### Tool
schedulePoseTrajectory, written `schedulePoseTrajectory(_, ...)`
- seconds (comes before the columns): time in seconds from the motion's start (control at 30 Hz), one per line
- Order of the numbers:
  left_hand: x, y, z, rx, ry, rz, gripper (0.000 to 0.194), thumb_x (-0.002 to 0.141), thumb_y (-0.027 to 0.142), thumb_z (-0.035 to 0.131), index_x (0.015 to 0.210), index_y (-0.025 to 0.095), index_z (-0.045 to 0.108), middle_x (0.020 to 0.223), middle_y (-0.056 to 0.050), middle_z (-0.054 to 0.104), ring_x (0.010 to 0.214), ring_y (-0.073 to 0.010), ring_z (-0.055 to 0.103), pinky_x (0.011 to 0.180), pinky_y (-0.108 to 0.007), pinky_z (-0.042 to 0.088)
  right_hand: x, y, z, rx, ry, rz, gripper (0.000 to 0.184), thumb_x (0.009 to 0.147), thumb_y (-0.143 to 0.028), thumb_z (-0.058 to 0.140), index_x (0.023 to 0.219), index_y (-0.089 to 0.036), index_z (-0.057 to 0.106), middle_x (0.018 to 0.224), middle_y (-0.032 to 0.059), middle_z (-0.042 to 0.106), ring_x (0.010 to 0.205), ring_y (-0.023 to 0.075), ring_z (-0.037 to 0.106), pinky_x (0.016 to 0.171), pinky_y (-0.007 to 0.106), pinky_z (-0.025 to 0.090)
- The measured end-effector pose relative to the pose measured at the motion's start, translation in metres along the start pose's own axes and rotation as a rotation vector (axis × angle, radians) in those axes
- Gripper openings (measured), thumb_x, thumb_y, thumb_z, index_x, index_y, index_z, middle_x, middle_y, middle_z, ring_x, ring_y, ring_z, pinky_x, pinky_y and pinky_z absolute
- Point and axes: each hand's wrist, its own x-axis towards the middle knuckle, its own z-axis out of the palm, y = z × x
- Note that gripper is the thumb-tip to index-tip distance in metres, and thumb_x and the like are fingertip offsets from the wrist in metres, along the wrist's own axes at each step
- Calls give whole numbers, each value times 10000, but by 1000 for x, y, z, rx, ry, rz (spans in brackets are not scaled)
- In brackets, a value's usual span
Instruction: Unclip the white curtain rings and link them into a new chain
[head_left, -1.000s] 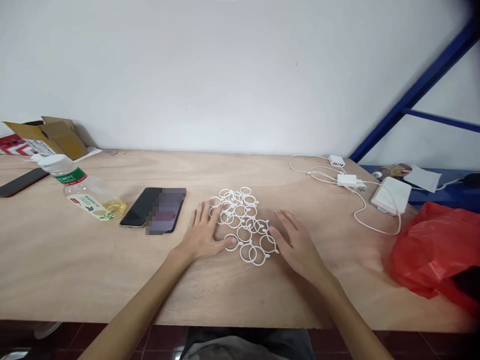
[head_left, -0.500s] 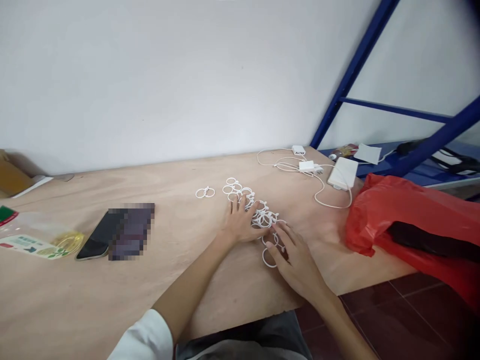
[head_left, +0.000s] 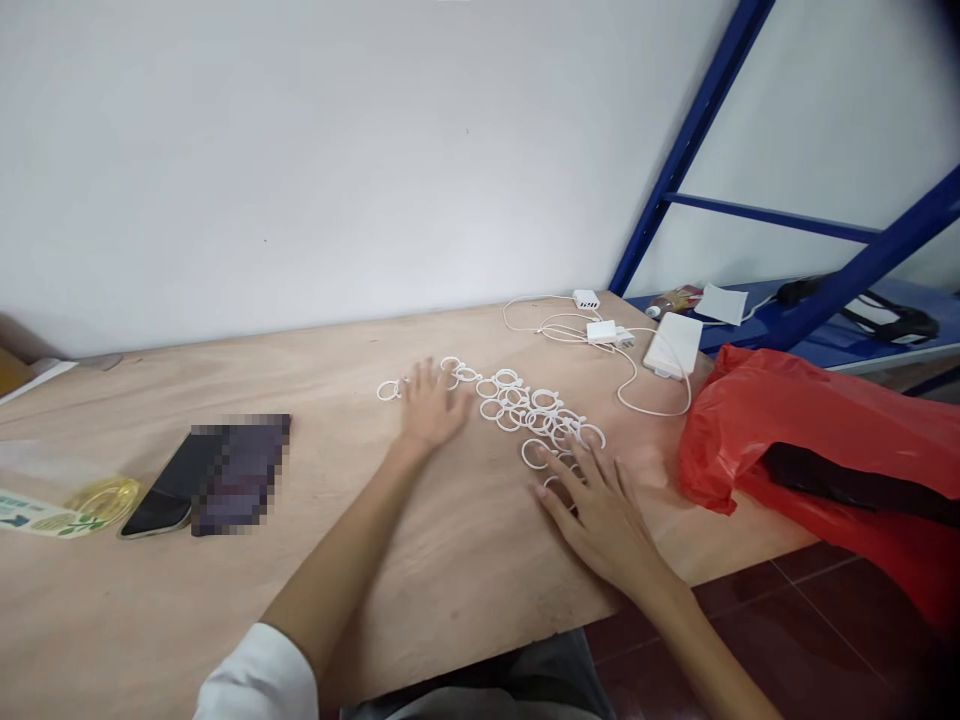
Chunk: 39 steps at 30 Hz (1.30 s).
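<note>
Between seven and eight o'clock, we wear a plain white sleeve point(head_left: 259, 672), softly creased, its edge circling our left arm point(head_left: 337, 575) near the elbow. Our left hand point(head_left: 431, 405) and right hand point(head_left: 600, 515) are bare, with slim fingers; the left one is slightly blurred. Toward six o'clock, our dark grey legwear point(head_left: 555, 670) shows, with paler grey cloth point(head_left: 491, 704) over our lap, loosely folded.

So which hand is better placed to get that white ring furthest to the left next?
Probably the left hand: its spread fingers are just beside the leftmost ring, while the right hand is at the opposite end of the scattered rings.
</note>
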Motion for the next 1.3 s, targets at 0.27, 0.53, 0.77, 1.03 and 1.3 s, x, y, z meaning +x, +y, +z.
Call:
schedulePoseTrajectory(0.27, 8, -52, -2, 20, -78, -98, 584, 938, 446, 303, 1431, 138, 356, 1504, -181, 352, 1423, -341, 235, 1129, -556, 186, 26, 39, 2, -83, 106, 140, 456, 958, -437, 343, 1342, -267, 519, 1451, 102, 451, 1329, 348, 379, 1026, 589, 340)
schedulePoseTrajectory(0.53, -25, -15, 2, -228, -186, 202, 632, 895, 384, 434, 1461, 138, 297, 1499, -127, 383, 1372, -242, 362, 1128, -389, 299, 49, -9, -6, 176, 396, -3, 383, 938, -381, 430, 1196, -171, 620, 1262, 153, 584, 1240, 299, 455, 1032, 495, 365)
schedulePoseTrajectory(0.77, -50, -26, -3, -383, -77, 255, 416, 850, 193, 482, 1259, 189, 561, 1315, -95, 584, 1219, -228, 513, 1081, -394, 367, 83, -83, 8, 303, 172, -167, 330, 933, -221, 398, 1144, -212, 652, 1191, 87, 641, 1168, 251, 489, 1007, 419, 352)
schedulePoseTrajectory(1.03, -59, -12, -7, -479, -78, 239, 441, 753, 103, 564, 1177, 215, 610, 1153, -66, 664, 1107, -226, 573, 1014, -377, 422, 89, -85, 10, 166, 71, -16, 235, 889, -256, 480, 992, -189, 681, 993, 101, 703, 1003, 292, 535, 866, 440, 335)
schedulePoseTrajectory(1.3, -74, 17, -2, -706, -150, 250, 370, 719, 61, 538, 1041, 196, 658, 1013, -39, 685, 892, -175, 618, 824, -287, 492, 57, -71, -1, 305, 22, 148, 232, 841, -214, 520, 992, -207, 695, 868, 61, 732, 966, 279, 574, 861, 432, 332)
